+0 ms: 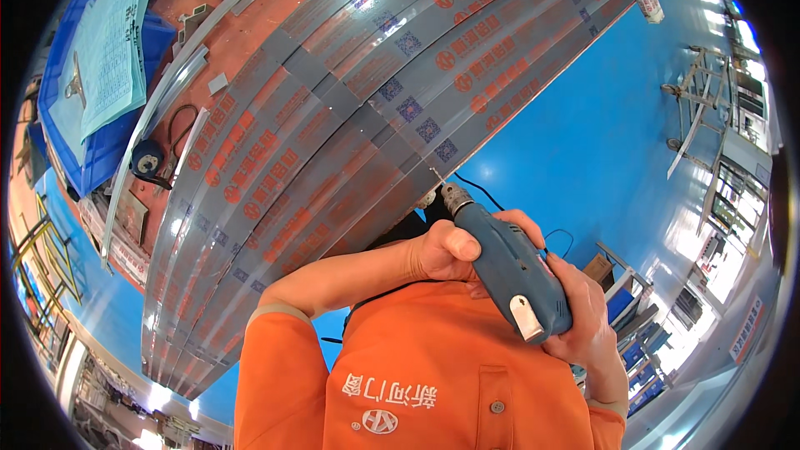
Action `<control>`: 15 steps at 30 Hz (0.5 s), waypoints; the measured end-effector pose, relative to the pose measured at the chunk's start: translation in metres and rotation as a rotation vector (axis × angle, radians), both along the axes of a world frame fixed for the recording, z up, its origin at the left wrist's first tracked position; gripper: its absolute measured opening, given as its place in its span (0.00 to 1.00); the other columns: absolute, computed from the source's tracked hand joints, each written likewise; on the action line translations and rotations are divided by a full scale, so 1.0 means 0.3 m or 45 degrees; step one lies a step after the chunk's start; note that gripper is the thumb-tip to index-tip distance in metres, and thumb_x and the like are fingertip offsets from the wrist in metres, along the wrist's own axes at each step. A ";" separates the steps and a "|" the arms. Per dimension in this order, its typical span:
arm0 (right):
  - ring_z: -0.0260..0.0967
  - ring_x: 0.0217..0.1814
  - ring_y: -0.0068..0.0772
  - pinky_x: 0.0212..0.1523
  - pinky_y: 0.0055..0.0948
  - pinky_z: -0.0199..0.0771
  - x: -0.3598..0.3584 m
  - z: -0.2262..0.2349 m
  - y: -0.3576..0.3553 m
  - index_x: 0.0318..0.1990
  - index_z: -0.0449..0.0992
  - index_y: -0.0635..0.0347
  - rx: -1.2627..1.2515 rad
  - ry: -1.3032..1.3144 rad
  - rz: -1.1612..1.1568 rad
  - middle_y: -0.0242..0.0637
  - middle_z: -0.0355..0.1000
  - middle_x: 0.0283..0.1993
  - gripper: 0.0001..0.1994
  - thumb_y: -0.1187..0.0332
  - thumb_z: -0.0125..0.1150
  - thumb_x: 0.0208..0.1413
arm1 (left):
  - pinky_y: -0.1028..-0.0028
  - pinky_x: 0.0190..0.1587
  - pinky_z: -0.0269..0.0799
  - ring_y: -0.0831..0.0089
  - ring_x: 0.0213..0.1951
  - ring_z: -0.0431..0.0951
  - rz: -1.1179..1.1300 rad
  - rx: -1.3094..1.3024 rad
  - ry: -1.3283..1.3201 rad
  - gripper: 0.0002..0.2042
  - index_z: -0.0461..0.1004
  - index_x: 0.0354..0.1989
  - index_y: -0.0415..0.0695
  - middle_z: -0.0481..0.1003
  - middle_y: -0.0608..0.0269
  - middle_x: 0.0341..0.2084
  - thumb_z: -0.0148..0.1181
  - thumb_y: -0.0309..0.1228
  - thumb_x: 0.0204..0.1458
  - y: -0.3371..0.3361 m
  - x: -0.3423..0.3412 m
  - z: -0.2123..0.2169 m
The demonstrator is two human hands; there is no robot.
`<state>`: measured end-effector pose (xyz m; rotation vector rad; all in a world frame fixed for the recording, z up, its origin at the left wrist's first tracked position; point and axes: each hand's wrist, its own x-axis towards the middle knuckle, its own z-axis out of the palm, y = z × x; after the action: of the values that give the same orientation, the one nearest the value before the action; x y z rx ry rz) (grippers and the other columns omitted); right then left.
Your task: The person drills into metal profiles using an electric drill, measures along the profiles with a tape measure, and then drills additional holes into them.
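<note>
A dark blue-green corded power drill [510, 260] is held slantwise in front of my orange shirt. My right hand [579, 300] wraps round its rear body and grip. Against its front part lies my left hand [450, 252], thumb up and bent, most of its fingers hidden behind the tool. The metal chuck [455, 197] points up and left, and the thin bit meets the near edge of the long grey profiles [367, 142]; whether it has entered the metal I cannot tell. These profiles lie side by side, covered in printed protective film.
The profiles rest on a red-brown worktable [242, 42]. At the far left are a blue bin [87, 171] with a clipboard of papers [112, 67], and a round black tool [147, 158] with a cord. Right, across the blue floor, stand a wheeled rack [698, 104] and shelves with blue bins [637, 358].
</note>
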<state>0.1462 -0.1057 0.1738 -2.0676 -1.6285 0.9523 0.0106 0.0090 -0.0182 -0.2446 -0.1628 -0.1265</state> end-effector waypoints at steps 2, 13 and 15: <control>0.75 0.37 0.48 0.40 0.37 0.77 0.001 0.009 0.011 0.63 0.68 0.71 -0.023 -0.015 0.015 0.52 0.78 0.51 0.40 0.78 0.70 0.34 | 0.73 0.32 0.80 0.65 0.31 0.80 -0.036 -0.007 -0.009 0.44 0.65 0.64 0.40 0.77 0.45 0.47 0.70 0.43 0.33 0.010 -0.002 0.005; 0.72 0.36 0.43 0.39 0.37 0.75 -0.009 0.054 0.058 0.66 0.67 0.68 -0.110 -0.101 0.073 0.49 0.77 0.50 0.39 0.76 0.70 0.39 | 0.68 0.45 0.82 0.60 0.44 0.81 -0.011 -0.002 0.025 0.43 0.66 0.63 0.41 0.76 0.46 0.49 0.71 0.43 0.32 0.005 -0.003 0.006; 0.72 0.37 0.43 0.39 0.37 0.75 -0.012 0.061 0.065 0.67 0.66 0.67 -0.153 -0.091 0.084 0.49 0.77 0.50 0.40 0.74 0.71 0.41 | 0.71 0.36 0.80 0.62 0.37 0.80 0.040 -0.063 -0.022 0.41 0.66 0.63 0.41 0.77 0.43 0.48 0.69 0.41 0.34 -0.005 -0.005 -0.004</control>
<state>0.1426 -0.0862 0.1921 -2.1612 -1.7246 1.0334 0.0091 0.0076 -0.0193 -0.2899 -0.1873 -0.0932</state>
